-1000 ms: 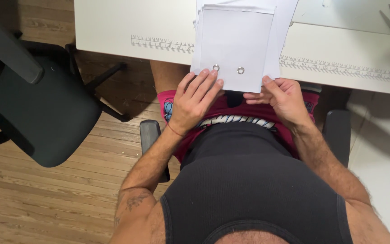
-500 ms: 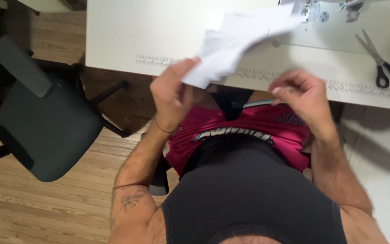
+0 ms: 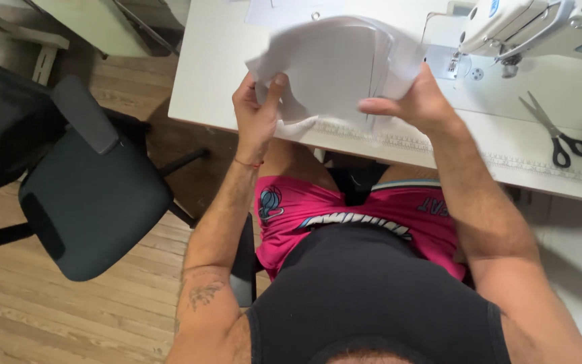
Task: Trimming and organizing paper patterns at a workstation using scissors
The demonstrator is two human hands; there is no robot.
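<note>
White fabric pieces [image 3: 335, 71], thin and stacked, held up in the air over the front edge of the white bench [image 3: 203, 87], bowed and slightly blurred. Left hand [image 3: 256, 111] grips the stack's left edge, fingers clenched on it, thumb up against the cloth. Right hand [image 3: 419, 101] grips the right edge, fingers closed on the fabric. White sewing machine [image 3: 527, 27] stands at the bench's far right corner. Black office chair [image 3: 82, 189] sits on the wooden floor off the left edge. Black-handled scissors [image 3: 552, 131] lie near the right front edge, well apart from both hands.
</note>
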